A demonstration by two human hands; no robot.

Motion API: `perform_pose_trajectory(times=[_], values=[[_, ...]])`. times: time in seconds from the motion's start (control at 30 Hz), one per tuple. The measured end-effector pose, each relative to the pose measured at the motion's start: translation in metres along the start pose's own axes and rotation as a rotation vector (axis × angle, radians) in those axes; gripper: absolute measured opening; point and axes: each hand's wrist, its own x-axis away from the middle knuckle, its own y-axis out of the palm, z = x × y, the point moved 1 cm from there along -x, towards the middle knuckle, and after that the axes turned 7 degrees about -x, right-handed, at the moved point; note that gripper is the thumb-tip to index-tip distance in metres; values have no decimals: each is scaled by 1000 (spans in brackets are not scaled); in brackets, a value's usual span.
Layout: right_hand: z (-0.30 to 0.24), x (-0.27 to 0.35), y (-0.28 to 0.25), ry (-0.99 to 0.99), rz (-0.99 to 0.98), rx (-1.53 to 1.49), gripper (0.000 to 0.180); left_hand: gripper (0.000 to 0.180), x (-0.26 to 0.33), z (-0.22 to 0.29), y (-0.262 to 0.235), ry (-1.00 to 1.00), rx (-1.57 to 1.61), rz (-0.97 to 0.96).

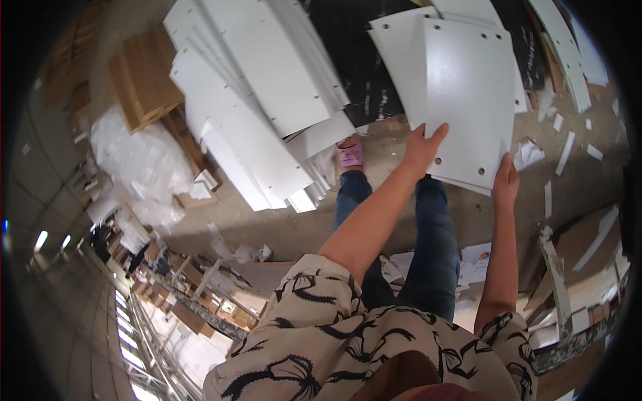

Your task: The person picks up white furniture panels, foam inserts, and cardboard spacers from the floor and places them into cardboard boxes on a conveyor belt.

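Observation:
A white rectangular panel [469,90] with round holes near its corners is in front of me, at the right of the middle. My left hand [422,150] closes on its near left corner, thumb lying on the top face. At the near right edge, my right hand [506,186] grips the same panel, its fingers partly hidden. The edge of another board shows just under the near end. More white panels [400,57] lie fanned out beneath and beyond it, over a black surface [361,63].
Stacks of long white panels [267,67] lie to the left. Beyond them are a cardboard box [144,77] and clear plastic wrap [137,160]. White scraps [565,154] litter the floor at right, with narrow white strips [562,53] farther off. A cluttered wooden frame [555,287] stands near right.

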Motion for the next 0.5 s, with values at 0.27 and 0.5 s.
perform_pose_trajectory(times=[0.27, 0.5], values=[[-83, 86, 44, -94, -270, 6, 41, 44, 84, 13, -103, 66, 197, 19], [-140, 162, 194, -252, -967, 61, 42, 48, 128, -5, -285, 2, 74, 540]])
